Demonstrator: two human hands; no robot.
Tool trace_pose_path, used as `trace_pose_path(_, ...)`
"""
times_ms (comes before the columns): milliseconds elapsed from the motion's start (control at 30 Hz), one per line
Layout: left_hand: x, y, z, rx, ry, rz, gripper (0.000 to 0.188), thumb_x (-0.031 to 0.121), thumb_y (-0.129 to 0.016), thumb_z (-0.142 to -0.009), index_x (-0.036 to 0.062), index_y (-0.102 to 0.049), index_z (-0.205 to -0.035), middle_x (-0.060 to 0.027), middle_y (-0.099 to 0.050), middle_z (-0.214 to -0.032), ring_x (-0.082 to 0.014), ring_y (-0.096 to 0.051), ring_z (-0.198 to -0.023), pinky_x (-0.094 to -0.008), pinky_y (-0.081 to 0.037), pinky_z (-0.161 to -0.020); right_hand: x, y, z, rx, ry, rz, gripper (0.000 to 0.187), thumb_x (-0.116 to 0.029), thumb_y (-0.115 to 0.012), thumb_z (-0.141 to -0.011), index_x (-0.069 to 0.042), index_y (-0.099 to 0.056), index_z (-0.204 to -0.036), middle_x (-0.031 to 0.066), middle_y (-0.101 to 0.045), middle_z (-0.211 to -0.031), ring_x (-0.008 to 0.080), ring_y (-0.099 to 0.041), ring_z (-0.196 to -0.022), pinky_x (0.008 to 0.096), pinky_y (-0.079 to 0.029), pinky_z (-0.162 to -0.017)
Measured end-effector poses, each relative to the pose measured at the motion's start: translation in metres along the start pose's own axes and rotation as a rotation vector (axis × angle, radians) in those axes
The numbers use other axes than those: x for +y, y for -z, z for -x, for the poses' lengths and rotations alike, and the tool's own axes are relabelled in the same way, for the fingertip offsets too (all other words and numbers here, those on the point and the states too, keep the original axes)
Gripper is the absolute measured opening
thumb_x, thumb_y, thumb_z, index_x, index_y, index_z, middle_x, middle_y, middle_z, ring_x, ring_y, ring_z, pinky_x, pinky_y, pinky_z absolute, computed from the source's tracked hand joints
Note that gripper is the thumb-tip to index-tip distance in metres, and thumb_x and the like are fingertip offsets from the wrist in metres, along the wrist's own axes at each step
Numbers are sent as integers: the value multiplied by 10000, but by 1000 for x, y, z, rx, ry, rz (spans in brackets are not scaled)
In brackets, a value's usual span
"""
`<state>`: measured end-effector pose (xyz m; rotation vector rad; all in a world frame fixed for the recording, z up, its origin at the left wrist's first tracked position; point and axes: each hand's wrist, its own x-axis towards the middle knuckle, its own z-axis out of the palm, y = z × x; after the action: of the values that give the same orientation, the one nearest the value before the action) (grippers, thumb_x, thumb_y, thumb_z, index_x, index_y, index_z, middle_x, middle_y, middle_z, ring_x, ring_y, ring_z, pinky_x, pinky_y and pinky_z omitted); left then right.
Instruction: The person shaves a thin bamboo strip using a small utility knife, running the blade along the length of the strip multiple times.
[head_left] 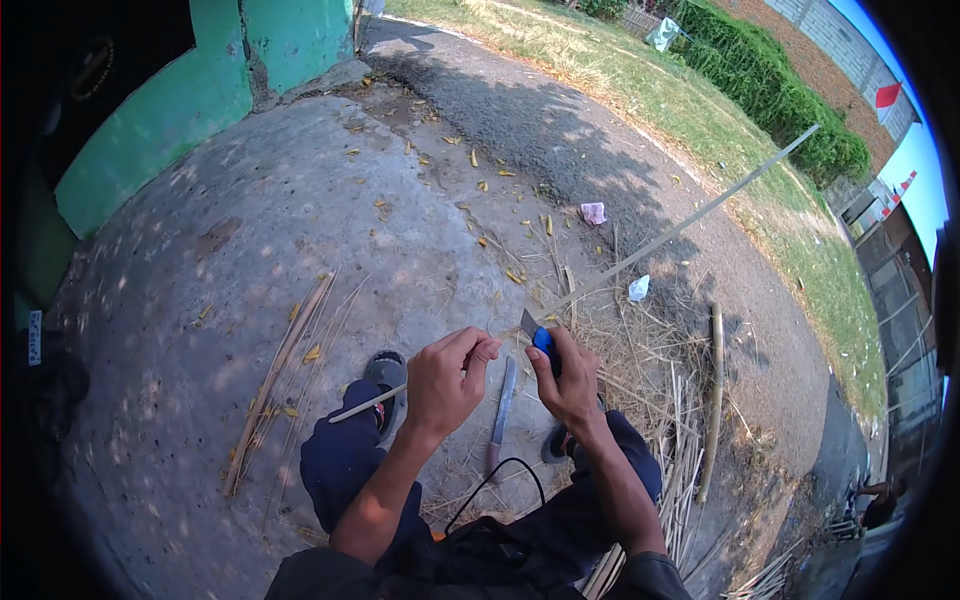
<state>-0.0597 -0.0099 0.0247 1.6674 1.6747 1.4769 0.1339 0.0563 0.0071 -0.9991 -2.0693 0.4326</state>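
Observation:
My left hand (447, 385) is closed around a long, pale bamboo strip (690, 222). Its short end pokes out to the left over my knee, and the long end slants up to the far right. Close by on the right, my right hand (568, 378) grips a blue-handled utility knife (543, 341). The knife's blade points up and to the left, beside the strip; whether it touches the strip, I cannot tell. On the ground between my feet lies a machete (503, 405) with a brownish handle.
Thin bamboo strips (280, 385) lie on the concrete at the left. Shavings (640, 350), split strips (683, 450) and a bamboo pole (713, 400) lie at the right. Paper scraps (594, 213) sit farther off. A green wall (150, 135) stands far left; another person (882, 503) is at far right.

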Motion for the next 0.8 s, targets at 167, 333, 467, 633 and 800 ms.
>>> trace_pose_path(167,0,-1,0,0,-26,4,230,212,-639,-1057,34,-702,-927,-77,-726,-781,-216,-669,-600,-342,-488,-568,-3,-4,3,-12,12,-27,263,-292,-719,-998,-49,-631,-1048,139,-613,-641,338,-638,-531,419,-467,-519)
trace_pose_path(333,-1,1,2,-6,-25,-8,231,206,-625,-1062,36,-697,-924,-85,-729,-784,-239,-683,-615,-354,-493,-570,-9,-7,1,-25,7,-43,265,-294,-708,-1000,-46,-639,-1064,137,-617,-644,333,-641,-541,425,-468,-528)
trace_pose_path(467,-3,-1,2,-11,-26,-11,235,205,-618,-1065,36,-696,-922,-94,-727,-781,-260,-696,-635,-366,-501,-578,-5,-13,5,-14,36,-36,256,-290,-686,-1012,-46,-645,-1076,153,-612,-650,355,-639,-558,442,-464,-538)
trace_pose_path(633,-1,0,3,-23,-20,-7,240,204,-611,-1067,33,-694,-920,-97,-723,-775,-266,-698,-640,-370,-502,-580,-4,-18,6,15,36,-44,251,-289,-678,-1021,-44,-647,-1069,151,-600,-641,365,-632,-556,447,-458,-535)
trace_pose_path(800,-3,0,3,-18,-27,0,247,210,-611,-1067,32,-688,-914,-99,-711,-756,-267,-685,-622,-375,-490,-569,-6,-18,6,48,67,7,235,-280,-682,-1021,-49,-640,-1042,139,-588,-624,349,-628,-542,432,-448,-516)
